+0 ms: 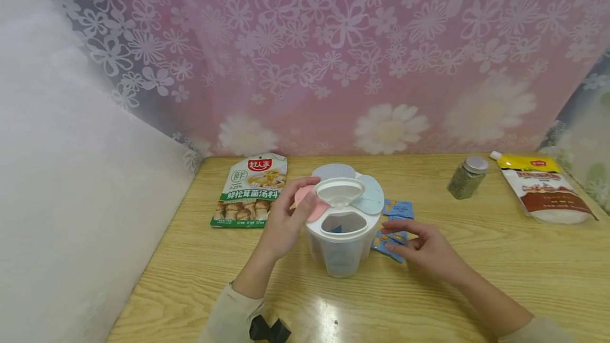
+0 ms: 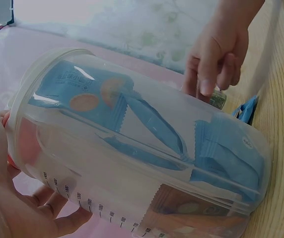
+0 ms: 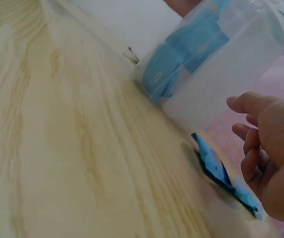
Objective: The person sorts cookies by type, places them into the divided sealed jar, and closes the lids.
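A clear multi-compartment storage container [image 1: 343, 261] with a white top stands upright on the table. Its front flap [image 1: 339, 190] is raised, and blue snack packets [image 2: 77, 96] show through the wall, with an orange-brown packet [image 2: 191, 210] in another section. My left hand [image 1: 286, 218] grips the container's upper left side, thumb on the pink lid [image 1: 310, 201]. To the right, my right hand [image 1: 431, 247] is over several blue packets [image 1: 398, 209] lying beside the container. Nothing shows between its loosely bent fingers in the right wrist view.
A mushroom soup seasoning pouch [image 1: 250, 189] lies at the back left. Towards the right are a glass jar of dried herbs [image 1: 467, 178] and a spouted yellow, white and brown pouch [image 1: 545, 187]. A floral curtain [image 1: 333, 68] hangs behind the wooden table [image 1: 190, 279].
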`<action>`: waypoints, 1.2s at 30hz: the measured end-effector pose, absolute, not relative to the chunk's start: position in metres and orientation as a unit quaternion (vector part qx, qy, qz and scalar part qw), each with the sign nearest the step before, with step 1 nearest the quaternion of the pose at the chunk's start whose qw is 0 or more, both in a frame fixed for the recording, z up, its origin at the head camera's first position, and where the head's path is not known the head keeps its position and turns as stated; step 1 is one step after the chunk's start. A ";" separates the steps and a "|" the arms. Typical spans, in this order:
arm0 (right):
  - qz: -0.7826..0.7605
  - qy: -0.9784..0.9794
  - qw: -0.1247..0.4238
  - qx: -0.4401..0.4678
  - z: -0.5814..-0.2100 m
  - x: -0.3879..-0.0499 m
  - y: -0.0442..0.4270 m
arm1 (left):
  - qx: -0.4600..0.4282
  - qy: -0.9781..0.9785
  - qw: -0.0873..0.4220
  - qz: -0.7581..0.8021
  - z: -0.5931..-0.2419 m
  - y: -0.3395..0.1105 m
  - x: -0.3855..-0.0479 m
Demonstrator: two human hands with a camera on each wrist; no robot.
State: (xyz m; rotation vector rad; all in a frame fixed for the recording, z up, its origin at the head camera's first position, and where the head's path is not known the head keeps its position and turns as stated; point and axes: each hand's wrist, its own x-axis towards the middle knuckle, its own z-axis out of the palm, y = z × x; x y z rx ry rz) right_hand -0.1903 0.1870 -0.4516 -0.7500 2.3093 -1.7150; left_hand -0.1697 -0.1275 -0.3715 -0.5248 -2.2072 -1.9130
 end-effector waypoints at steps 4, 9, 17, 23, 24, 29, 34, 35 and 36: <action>-0.543 0.800 0.096 -0.235 -0.461 -0.195 0.187 | -0.174 -0.742 0.086 -0.642 -0.372 -0.128 -0.170; -0.523 0.817 0.102 -0.218 -0.468 -0.200 0.187 | -0.172 -0.743 0.084 -0.641 -0.372 -0.127 -0.169; -0.472 0.847 0.070 -0.232 -0.473 -0.202 0.186 | -0.175 -0.738 0.086 -0.646 -0.372 -0.126 -0.169; -0.424 0.874 0.034 -0.233 -0.470 -0.201 0.183 | -0.175 -0.738 0.086 -0.646 -0.371 -0.126 -0.168; -0.418 0.878 0.032 -0.233 -0.469 -0.201 0.183 | -0.175 -0.739 0.086 -0.645 -0.370 -0.126 -0.168; -0.391 0.892 0.032 -0.224 -0.465 -0.201 0.181 | -0.174 -0.742 0.087 -0.642 -0.370 -0.127 -0.168; -0.369 0.901 0.035 -0.224 -0.462 -0.201 0.181 | -0.172 -0.744 0.084 -0.640 -0.370 -0.127 -0.169; -0.371 0.901 0.038 -0.223 -0.461 -0.200 0.181 | -0.172 -0.745 0.083 -0.639 -0.370 -0.127 -0.169; -0.377 0.899 0.044 -0.220 -0.460 -0.199 0.181 | -0.172 -0.746 0.083 -0.639 -0.370 -0.127 -0.169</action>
